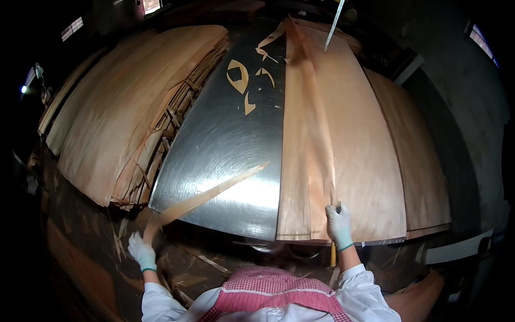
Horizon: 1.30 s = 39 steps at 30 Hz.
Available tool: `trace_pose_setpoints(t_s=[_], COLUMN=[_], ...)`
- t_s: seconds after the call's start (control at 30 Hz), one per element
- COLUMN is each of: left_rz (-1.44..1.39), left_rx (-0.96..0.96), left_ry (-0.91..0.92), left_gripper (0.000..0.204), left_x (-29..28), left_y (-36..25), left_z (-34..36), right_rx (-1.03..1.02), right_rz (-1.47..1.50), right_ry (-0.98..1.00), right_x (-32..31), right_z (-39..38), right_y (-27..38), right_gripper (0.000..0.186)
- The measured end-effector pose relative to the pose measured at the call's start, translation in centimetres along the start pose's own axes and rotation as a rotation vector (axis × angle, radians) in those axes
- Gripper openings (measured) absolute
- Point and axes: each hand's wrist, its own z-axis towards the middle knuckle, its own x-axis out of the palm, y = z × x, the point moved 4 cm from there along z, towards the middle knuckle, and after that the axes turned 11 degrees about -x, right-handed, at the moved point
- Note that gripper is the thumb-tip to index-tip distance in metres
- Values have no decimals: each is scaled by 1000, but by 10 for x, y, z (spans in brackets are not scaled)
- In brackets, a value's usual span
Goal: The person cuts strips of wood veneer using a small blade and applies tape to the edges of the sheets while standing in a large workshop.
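My left hand point(142, 252), in a white glove with a green cuff, is closed round the near end of a long, narrow wood veneer strip point(198, 199). The strip slants up and right over a shiny metal-topped table point(230, 155). At the near edge of a wide veneer sheet point(362, 145), my right hand point(339, 224), gloved alike, is closed on the sheet's raised, rippled left edge point(323, 155). Beneath that edge, a paler veneer layer point(295, 182) shows. A thin yellow piece point(333, 254) hangs just below my right hand; its kind is unclear.
A tall stack of veneer sheets point(112, 112) with ragged edges stands left of the table. Torn veneer scraps point(237, 76) lie on the metal's far part. Another veneer stack point(410, 155) is at the right. A pale measuring rule point(335, 25) shows at the far end. Scraps litter the floor.
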Motion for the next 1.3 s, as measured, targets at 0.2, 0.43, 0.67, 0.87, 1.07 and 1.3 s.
trace_pose_setpoints(t_s=[0.2,0.43,0.67,0.87,1.07,1.3], left_rz=[-394,-490,-337,-432,-605,-601], left_rx=[229,269,-114,-326,-267,-343], left_ry=[-4,172,423,485,483,501], left_gripper=[37,35,34,35,34,34], left_x=[-16,4,12,37,84,89], left_y=[-122,-103,44,106,158,317], left_z=[7,-68,-162,-180,-138,-33], right_rx=[79,102,-134,-468,-97,-42], right_rz=[157,72,-468,-737,-192,-290], right_ry=[-62,-8,214,9,360,661], right_x=[-10,-19,-44,-33,176,432], right_z=[-5,8,19,33,-18,-116], right_y=[-3,-57,-114,-65,27,96], right_gripper=[12,14,25,26,28,28])
